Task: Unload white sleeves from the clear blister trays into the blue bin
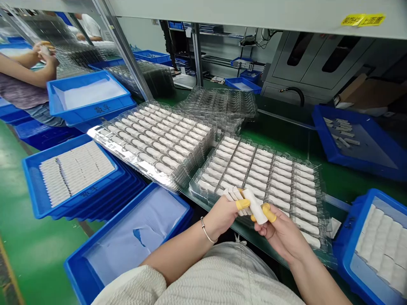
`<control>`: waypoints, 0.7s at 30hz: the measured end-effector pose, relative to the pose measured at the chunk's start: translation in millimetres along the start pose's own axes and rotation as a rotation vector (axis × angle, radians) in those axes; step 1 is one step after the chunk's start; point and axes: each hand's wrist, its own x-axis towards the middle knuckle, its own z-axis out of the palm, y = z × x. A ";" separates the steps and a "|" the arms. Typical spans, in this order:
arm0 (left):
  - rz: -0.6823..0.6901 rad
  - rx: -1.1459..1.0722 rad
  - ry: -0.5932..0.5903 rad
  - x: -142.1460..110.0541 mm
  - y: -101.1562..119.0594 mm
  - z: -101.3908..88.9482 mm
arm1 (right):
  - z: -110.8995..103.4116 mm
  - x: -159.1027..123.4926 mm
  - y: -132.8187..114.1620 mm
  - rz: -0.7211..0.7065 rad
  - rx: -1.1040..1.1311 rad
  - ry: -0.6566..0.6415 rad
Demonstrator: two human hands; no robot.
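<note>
My left hand (224, 212), with a yellow finger cot on the thumb and a thin bracelet at the wrist, is closed round a small bunch of white cylindrical parts (233, 195). My right hand (280, 231), also with yellow finger cots, pinches one white cylindrical part (256, 206) between thumb and fingers. Both hands hover at the near edge of a clear plastic blister tray (318, 186) whose rows of pockets hold several white parts.
A second filled clear tray stack (95, 134) lies to the left, empty clear trays (222, 103) behind. Blue bins surround: white parts (32, 186) left, lined bin (76, 262) near left, parts bin (346, 250) right, another (321, 135) far right. Another person's hands (44, 55) work far left.
</note>
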 end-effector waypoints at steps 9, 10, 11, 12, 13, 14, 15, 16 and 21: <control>0.088 0.059 0.205 -4.3 9.9 -30.7 | 22.8 27.7 -5.6 -0.327 -0.730 0.157; 0.099 0.051 0.219 -5.5 11.7 -34.6 | 28.5 32.5 -8.5 -0.342 -0.820 0.140; 0.117 0.043 0.232 -7.0 14.1 -38.7 | 34.8 37.9 -11.3 -0.351 -0.900 0.116; 0.137 0.036 0.251 -8.9 17.1 -43.0 | 41.5 43.8 -14.0 -0.350 -0.963 0.091; 0.157 0.029 0.279 -10.9 20.8 -47.5 | 48.4 50.2 -16.5 -0.339 -1.006 0.065; 0.177 0.019 0.316 -13.1 24.8 -52.2 | 55.3 57.0 -18.7 -0.321 -1.025 0.040; 0.194 0.009 0.354 -15.3 28.9 -57.0 | 61.9 64.0 -20.7 -0.294 -1.020 0.011; 0.204 -0.001 0.383 -17.4 32.7 -61.8 | 68.1 71.1 -22.2 -0.262 -0.990 -0.020; 0.204 -0.042 0.435 -24.9 43.0 -80.4 | 92.2 101.9 -21.3 -0.082 -0.743 -0.161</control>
